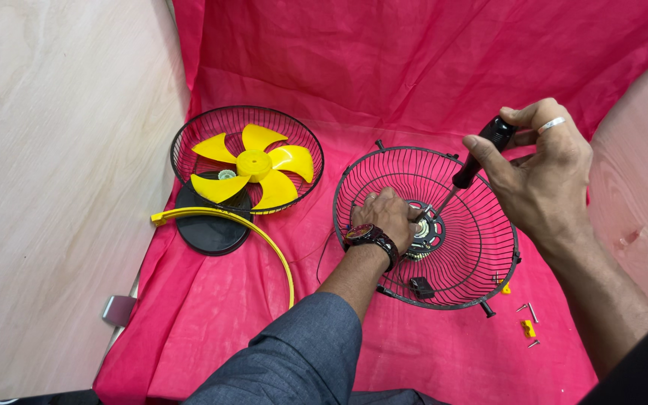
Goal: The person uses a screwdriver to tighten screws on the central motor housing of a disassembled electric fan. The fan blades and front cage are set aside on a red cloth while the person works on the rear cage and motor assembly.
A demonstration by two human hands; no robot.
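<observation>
My right hand [545, 169] grips the screwdriver [478, 161]; my left hand [385, 216] steadies the fan guard [481, 247]. A slip could drop screws through the wires.

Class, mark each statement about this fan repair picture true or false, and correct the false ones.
1. The right hand holds a screwdriver. True.
2. The left hand rests inside the right-hand wire guard. True.
3. The yellow fan blade lies in the guard under the left hand. False: it lies in the other guard, to the left.
4. The cloth is blue. False: it is pink-red.
5. The yellow curved rim lies on the cloth. True.
</observation>
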